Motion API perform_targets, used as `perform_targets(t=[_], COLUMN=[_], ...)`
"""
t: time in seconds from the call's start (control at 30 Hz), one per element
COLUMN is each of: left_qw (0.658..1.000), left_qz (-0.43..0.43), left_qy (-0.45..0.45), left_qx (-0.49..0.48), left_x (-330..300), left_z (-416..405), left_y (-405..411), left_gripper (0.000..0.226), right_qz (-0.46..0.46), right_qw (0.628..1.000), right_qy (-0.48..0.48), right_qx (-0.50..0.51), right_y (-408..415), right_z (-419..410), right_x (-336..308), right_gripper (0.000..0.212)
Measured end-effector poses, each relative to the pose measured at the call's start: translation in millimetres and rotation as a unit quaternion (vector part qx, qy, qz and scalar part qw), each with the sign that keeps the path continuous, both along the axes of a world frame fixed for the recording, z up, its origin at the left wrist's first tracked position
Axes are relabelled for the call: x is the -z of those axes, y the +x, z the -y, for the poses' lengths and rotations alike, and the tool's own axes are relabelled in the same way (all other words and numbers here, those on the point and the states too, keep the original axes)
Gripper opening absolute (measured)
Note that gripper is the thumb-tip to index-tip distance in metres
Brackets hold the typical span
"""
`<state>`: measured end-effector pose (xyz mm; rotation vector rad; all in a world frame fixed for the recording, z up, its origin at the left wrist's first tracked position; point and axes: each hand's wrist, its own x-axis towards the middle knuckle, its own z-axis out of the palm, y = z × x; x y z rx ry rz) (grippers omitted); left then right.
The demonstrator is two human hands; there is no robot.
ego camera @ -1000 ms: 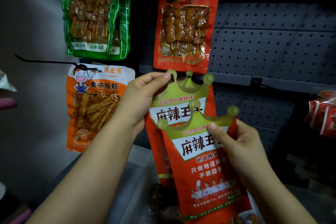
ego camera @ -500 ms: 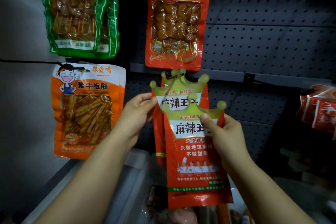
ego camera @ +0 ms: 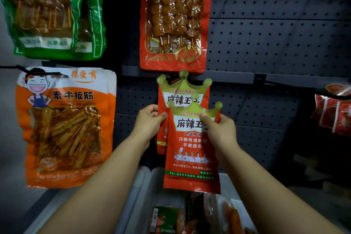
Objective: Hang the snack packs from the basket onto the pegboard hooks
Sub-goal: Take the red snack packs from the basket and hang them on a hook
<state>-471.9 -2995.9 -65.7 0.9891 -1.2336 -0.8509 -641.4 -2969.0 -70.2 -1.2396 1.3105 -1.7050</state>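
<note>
Right hand (ego camera: 218, 131) pinches the front pack (ego camera: 191, 148) upright just below the hook (ego camera: 175, 80); left hand (ego camera: 148, 123) pinches the hung pack (ego camera: 182, 91) behind.

This is a shop, at a snack display. A dark grey pegboard (ego camera: 275, 30) fills the right and middle of the frame, its rows of holes plain to see, with a horizontal rail (ego camera: 233, 78) across it. Retail snack packs hang in front of it: a green pack (ego camera: 55, 15) at upper left, a red skewer pack (ego camera: 174, 21) at top centre, an orange pack (ego camera: 64, 125) at left hanging from a black hook (ego camera: 13, 67), and crown-topped red packs (ego camera: 182, 89) in the middle. More small red packs (ego camera: 334, 114) hang at the right edge. A basket (ego camera: 144, 192) holding further packs sits at bottom centre.
</note>
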Motion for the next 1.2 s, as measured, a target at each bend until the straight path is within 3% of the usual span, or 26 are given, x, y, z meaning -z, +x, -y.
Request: perform_targets(t=[0.13, 0.3, 0.43, 0.53, 0.67, 0.77, 0.9, 1.0, 1.1, 1.2], left_qw=[1.0, 0.996, 0.983, 0.97, 0.967, 0.955, 0.933, 0.922, 0.912, 0.928], left_qz=[-0.004, -0.005, 0.038, 0.083, 0.086, 0.073, 0.05, 0.033, 0.06, 0.061], left_qy=[0.009, 0.005, -0.101, -0.192, -0.236, -0.283, -0.342, -0.372, -0.39, -0.356], left_qx=[-0.023, -0.09, -0.152, -0.121, -0.042, -0.053, -0.094, -0.099, -0.113, -0.092], left_x=[0.5, 0.7, 2.5, -5.3, -25.5, -32.6, -46.3, -60.2, -70.5, -76.1], left_z=[10.7, 7.3, -25.3, -62.2, -99.8, -118.3, -142.7, -157.3, -163.3, -163.0], left_y=[-0.4, 2.7, 4.5, -2.0, -5.2, -1.0, 6.0, 10.4, 10.1, 8.3], left_gripper=[0.005, 0.028, 0.022, 0.011, 0.004, 0.017, 0.015, 0.003, 0.008, 0.008], right_qz=[-0.039, -0.081, -0.109, -0.118, -0.115, -0.12, -0.119, -0.096, -0.086, -0.082], right_qw=[0.999, 0.995, 0.985, 0.976, 0.963, 0.953, 0.942, 0.934, 0.923, 0.924], right_qy=[-0.01, -0.054, -0.125, -0.161, -0.197, -0.235, -0.254, -0.264, -0.285, -0.283], right_qx=[0.036, 0.022, -0.036, -0.09, -0.145, -0.147, -0.181, -0.219, -0.242, -0.245], right_y=[-3.7, -8.8, -1.1, 7.6, 20.1, 23.6, 25.6, 27.2, 27.1, 25.1], right_z=[5.5, -15.2, -44.6, -64.1, -85.2, -99.2, -117.8, -129.7, -136.8, -138.3], right_x=[1.3, -0.6, -7.5, -11.6, -14.9, -19.6, -27.9, -34.3, -39.3, -41.0], right_gripper=[0.016, 0.013, 0.01, 0.004, 0.009, 0.008, 0.015, 0.02, 0.012, 0.01])
